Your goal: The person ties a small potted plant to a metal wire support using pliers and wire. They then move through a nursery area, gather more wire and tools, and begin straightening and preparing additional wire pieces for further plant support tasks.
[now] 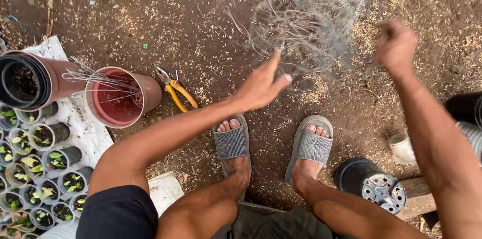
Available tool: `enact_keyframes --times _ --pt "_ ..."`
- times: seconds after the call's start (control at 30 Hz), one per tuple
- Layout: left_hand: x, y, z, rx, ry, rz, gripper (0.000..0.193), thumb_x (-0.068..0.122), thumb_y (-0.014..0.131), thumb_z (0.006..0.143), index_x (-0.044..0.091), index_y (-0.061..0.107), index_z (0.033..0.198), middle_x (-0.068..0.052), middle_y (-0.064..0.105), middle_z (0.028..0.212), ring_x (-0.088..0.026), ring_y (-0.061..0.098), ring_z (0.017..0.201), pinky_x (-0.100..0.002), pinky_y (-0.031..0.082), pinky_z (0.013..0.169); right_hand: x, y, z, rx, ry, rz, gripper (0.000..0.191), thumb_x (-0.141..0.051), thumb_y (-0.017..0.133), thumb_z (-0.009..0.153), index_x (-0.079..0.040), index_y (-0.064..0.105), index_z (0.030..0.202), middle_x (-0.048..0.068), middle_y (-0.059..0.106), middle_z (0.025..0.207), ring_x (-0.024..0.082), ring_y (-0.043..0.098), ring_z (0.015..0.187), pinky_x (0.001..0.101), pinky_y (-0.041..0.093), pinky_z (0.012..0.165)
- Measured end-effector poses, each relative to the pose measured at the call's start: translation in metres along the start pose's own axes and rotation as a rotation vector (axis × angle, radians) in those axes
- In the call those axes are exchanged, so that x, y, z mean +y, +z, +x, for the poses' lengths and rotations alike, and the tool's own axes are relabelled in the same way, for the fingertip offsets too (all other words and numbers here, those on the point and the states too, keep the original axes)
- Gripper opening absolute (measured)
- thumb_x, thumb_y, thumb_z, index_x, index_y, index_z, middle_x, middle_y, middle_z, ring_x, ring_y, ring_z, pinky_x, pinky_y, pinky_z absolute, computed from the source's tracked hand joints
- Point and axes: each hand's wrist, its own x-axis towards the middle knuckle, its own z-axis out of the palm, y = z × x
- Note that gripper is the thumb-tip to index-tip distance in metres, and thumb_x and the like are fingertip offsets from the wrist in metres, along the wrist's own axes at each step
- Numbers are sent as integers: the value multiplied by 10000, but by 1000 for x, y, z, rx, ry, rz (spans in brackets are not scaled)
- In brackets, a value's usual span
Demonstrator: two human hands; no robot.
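The root clump, a blurred grey tangle of thin roots or fibres, hangs over the bare soil beyond the feet, between the two raised hands. The left hand is just below and left of the clump, fingers stretched out and mostly together, thumb apart, fingertips at the clump's lower edge; whether they touch it cannot be told through the blur. The right hand is just right of the clump, curled into a loose fist, too blurred to tell what it grips. Nearer than the clump, both feet rest in grey sandals. Well left of the clump lie yellow-handled pliers, beside a reddish pot on its side with bent wires across its mouth. Further left are seedling pots on a white sheet. Below right of the clump stands an upturned black pot.
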Motion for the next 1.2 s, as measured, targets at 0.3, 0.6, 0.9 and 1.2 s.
enact_keyframes --times 0.3,0.6,0.9,1.2 --pt "-55 -5 -63 -381 -205 204 185 159 575 958 106 748 991 -111 754 806 -231 738 643 -420 626 670 11 -24 -14 52 -98 -170 157 -49 630 1040 -67 781 1080 120 762 1025 176 731 893 303 614 793" --pt "-149 14 39 -16 76 467 217 -1 560 941 37 695 1107 -208 715 1143 -365 694 1036 -454 579 903 -111 14 -47 -377 -71 -19 198 -194 715 1006 -73 749 1158 177 723 1174 286 688 1050 452 581 932" --pt "-125 21 59 -345 25 1007 327 57 583 976 91 640 1297 -87 667 1213 -275 568 1226 -477 401 1085 -163 23 -10 -793 -144 -391 744 -354 730 857 -247 389 1510 196 343 1504 389 344 1393 550 264 1130" --pt "-49 -98 -5 30 225 688 345 83 706 954 52 676 1296 -174 569 1174 -328 696 861 -412 606 625 -131 37 -18 -668 -65 -433 548 129 466 892 -74 447 1401 185 503 1202 332 556 1105 521 465 999"
